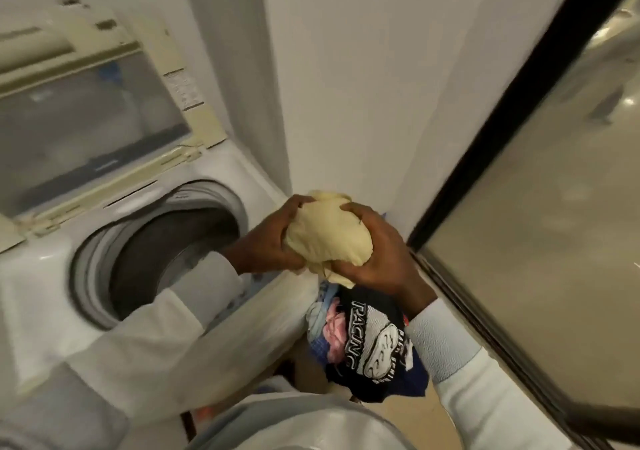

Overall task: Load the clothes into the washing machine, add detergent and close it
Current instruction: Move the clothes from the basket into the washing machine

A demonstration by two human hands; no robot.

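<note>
Both hands, left hand [268, 238] and right hand [379, 254], squeeze a yellow cloth [327, 233] beside the open washer [149, 249], maybe above it.

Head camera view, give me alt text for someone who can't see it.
The left hand and right hand together grip a balled-up cream cloth just right of the open drum of a top-loading washing machine, whose lid is raised. Below the hands sits a pile of clothes with a black shirt printed RACING.
</note>
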